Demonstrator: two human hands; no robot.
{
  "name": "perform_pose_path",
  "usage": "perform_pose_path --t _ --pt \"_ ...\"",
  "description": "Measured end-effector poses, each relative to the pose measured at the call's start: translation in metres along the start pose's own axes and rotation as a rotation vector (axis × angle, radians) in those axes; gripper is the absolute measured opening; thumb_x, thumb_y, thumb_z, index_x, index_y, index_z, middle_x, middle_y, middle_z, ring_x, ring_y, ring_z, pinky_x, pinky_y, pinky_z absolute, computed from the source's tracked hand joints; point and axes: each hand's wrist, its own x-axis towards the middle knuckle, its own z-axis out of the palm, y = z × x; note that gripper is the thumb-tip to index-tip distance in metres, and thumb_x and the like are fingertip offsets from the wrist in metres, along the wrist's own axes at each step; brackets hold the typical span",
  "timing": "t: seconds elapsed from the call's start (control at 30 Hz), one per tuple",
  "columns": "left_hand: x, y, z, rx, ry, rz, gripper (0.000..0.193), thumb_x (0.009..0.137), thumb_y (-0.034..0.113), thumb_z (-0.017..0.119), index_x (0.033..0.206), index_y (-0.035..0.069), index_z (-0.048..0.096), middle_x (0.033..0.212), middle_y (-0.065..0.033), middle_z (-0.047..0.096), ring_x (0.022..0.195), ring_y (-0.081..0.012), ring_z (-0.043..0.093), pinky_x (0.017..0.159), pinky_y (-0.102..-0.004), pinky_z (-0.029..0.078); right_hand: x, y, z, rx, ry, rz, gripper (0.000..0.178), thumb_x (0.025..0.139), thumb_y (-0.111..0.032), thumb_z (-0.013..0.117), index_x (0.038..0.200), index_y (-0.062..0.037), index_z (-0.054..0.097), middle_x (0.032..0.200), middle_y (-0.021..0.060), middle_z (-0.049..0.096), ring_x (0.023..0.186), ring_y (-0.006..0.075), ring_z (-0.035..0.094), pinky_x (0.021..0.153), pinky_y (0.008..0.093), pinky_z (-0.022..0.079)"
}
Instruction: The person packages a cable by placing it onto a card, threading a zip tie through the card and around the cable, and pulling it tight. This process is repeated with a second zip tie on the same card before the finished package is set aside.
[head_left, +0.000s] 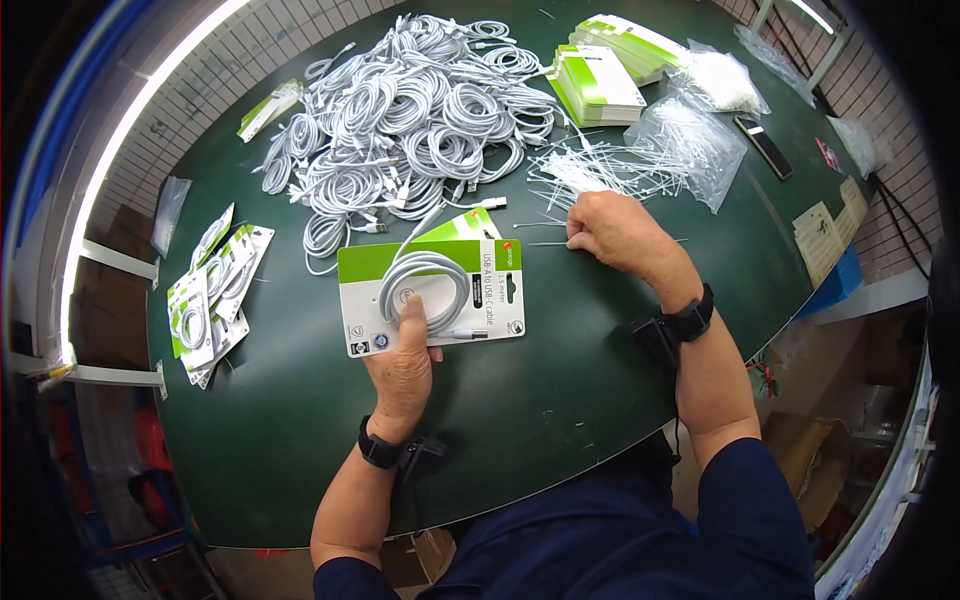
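Observation:
My left hand (pixel 402 372) is closed on a green and white packaging card (pixel 357 263), with a coiled grey-white USB cable (pixel 464 292) lying on its face. The thumb presses the coil against the card. Just behind its top edge shows the green part of another card (pixel 450 230) and a cable plug (pixel 493 203). To the right, my right hand (pixel 618 232) has its fingers pinched together on a thin white cable tie (pixel 545 244). It is at the near edge of a loose heap of white cable ties (pixel 640 172).
A large pile of coiled cables (pixel 400 120) covers the far middle of the green table (pixel 560 400). Finished-looking carded cables (pixel 205 300) lie at left, one card (pixel 268 110) behind them. Card stacks (pixel 600 85), plastic bags (pixel 690 140) and a phone (pixel 763 147) sit far right.

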Motion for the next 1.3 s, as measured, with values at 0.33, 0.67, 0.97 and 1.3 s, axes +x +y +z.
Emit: perform_pose_path --t 0.33,0.67,0.97,1.3 --pt "-0.014 0.007 0.003 0.098 -0.018 0.07 0.023 0.094 0.008 0.065 0.113 0.0 0.055 0.089 -0.0063 0.062 0.056 -0.0076 0.055 0.042 -0.0214 0.045 -0.007 -0.015 -0.01 -0.007 0.182 0.055 0.012 0.085 -0.016 0.071 0.087 -0.0051 0.065 0.085 0.0119 0.069 0.085 0.0336 0.066 0.076 0.0418 0.053" --pt "-0.009 0.004 0.002 0.048 -0.018 0.087 0.022 0.093 0.008 0.067 0.11 -0.001 0.056 0.087 -0.0063 0.062 0.056 -0.0075 0.056 0.042 -0.0212 0.044 -0.002 -0.016 0.016 -0.141 -0.019 -0.048 0.016 0.088 -0.019 0.069 0.09 -0.0029 0.065 0.083 0.0142 0.069 0.083 0.0375 0.065 0.076 0.0455 0.052" --pt "-0.018 0.007 0.001 0.133 -0.052 0.154 0.014 0.09 0.007 0.069 0.101 0.001 0.062 0.077 -0.0035 0.061 0.055 -0.0091 0.055 0.043 -0.0249 0.044 -0.002 -0.019 0.001 0.37 0.257 0.01 0.019 0.089 -0.014 0.073 0.099 -0.0014 0.064 0.086 0.0111 0.068 0.065 0.0197 0.058 0.061 0.0338 0.049" --pt "-0.014 0.03 -0.004 0.573 -0.678 0.95 0.04 0.075 0.009 0.08 0.112 -0.002 0.07 0.073 -0.0059 0.064 0.053 -0.0169 0.057 0.046 -0.028 0.043 -0.008 -0.043 -0.014 1.5 0.167 0.031 0.013 0.093 -0.009 0.071 0.101 0.0004 0.071 0.087 0.0064 0.068 0.069 0.0084 0.056 0.059 0.0192 0.044"
